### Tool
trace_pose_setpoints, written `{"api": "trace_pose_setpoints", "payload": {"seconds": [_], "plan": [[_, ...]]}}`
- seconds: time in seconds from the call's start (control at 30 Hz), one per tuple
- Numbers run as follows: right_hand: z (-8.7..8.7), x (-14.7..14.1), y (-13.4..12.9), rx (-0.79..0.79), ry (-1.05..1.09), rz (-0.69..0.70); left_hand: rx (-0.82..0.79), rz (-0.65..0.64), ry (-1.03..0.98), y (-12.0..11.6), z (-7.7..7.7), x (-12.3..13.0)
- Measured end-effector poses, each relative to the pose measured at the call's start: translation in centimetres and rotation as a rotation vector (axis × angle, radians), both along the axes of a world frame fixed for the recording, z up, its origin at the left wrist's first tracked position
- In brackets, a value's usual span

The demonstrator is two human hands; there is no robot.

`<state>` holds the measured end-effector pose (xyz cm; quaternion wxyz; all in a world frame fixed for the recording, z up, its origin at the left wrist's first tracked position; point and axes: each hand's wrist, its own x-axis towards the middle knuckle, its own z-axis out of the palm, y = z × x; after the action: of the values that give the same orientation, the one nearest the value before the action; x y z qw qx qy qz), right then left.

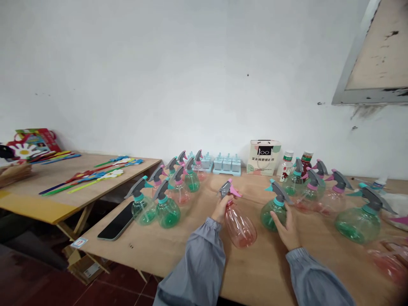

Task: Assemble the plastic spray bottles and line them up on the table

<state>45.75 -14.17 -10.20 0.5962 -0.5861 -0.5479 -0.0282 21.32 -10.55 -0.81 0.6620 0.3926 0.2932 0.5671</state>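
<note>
The person's left hand reaches forward, fingers closed around the neck of 1 pink spray bottle, which tilts over the table. The right hand stands just beside it, thumb and fingers spread around 1 green spray bottle. Both forearms angle in from the near edge.

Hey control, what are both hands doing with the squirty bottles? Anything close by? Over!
Left hand: gripping pink spray bottle by its neck. Right hand: around green spray bottle. More spray bottles crowd the right side. Over.
</note>
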Motion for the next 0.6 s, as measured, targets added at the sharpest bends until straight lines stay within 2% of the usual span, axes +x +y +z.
{"api": "trace_pose_setpoints", "payload": {"seconds": [0.13, 0.3, 0.47, 0.6], "plan": [[-0.04, 0.1, -0.12, 0.005, -0.006, 0.007, 0.005, 0.045, 0.009, -0.31, -0.07, 0.32], [0.05, 0.21, -0.11, -0.004, -0.009, 0.031, 0.086, -0.016, 0.001, -0.67, 0.17, 0.54], [0.21, 0.22, -0.15, -0.012, 0.003, 0.012, 0.028, 0.037, -0.012, -0.23, -0.43, 0.56], [0.26, 0.17, -0.19, -0.031, 0.018, 0.022, 0.062, -0.021, 0.021, -0.21, -0.38, 0.39]]}}
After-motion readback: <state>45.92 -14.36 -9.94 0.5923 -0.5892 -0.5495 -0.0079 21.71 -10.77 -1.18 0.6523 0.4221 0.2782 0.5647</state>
